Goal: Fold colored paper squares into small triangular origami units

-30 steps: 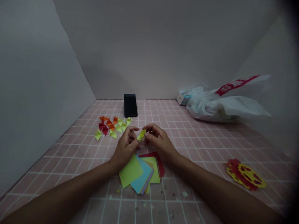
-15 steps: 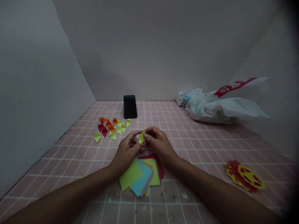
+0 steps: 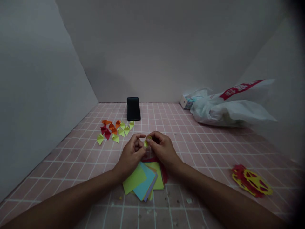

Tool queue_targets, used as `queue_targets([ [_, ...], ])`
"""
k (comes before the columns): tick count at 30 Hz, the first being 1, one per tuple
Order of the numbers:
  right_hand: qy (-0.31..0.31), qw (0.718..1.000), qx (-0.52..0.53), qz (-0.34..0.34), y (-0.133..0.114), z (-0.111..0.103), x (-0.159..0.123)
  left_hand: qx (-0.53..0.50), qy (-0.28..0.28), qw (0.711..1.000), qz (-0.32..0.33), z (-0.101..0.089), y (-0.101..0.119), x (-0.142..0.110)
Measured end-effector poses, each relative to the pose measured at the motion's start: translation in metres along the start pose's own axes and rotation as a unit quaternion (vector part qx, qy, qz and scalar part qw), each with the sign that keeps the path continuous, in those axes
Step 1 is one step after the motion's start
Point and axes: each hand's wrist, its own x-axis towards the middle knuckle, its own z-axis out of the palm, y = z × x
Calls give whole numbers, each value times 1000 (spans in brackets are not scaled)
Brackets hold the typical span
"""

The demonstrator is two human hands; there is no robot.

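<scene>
A small folded yellow paper piece [image 3: 146,143] is held up between my two hands, above the far end of a fanned stack of coloured paper squares [image 3: 144,181]. My right hand [image 3: 164,149] pinches its upper part between thumb and forefinger. My left hand [image 3: 130,154] is closed at its lower left edge, thumb against the paper and forefinger arched above it. Fingers cover much of the piece, so its exact folds cannot be made out. Beyond my left hand lie several small folded paper pieces [image 3: 114,130] in red, orange and yellow.
A black phone [image 3: 133,109] leans near the back wall. At the back right sit a small box [image 3: 183,101] and a white plastic bag [image 3: 221,114]. Red and yellow cut-out paper shapes [image 3: 252,181] lie at the right. Small scraps [image 3: 189,200] dot the pink tiled surface near me.
The yellow piece has turned and sunk lower between my fingers, so less of it shows. My left forefinger has lifted away from its top. The view has shifted very slightly.
</scene>
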Motion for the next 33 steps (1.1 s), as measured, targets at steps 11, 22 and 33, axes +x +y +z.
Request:
queue_targets([
  [11,-36,998,46,36,7,3,1,-20,-11,997,-72,-6,-3,8],
  [22,-28,999,-17,6,10,3,0,-26,-19,997,-73,-7,-2,9],
  [33,-40,998,33,18,10,3,-1,-31,-14,996,-79,-6,0,9],
])
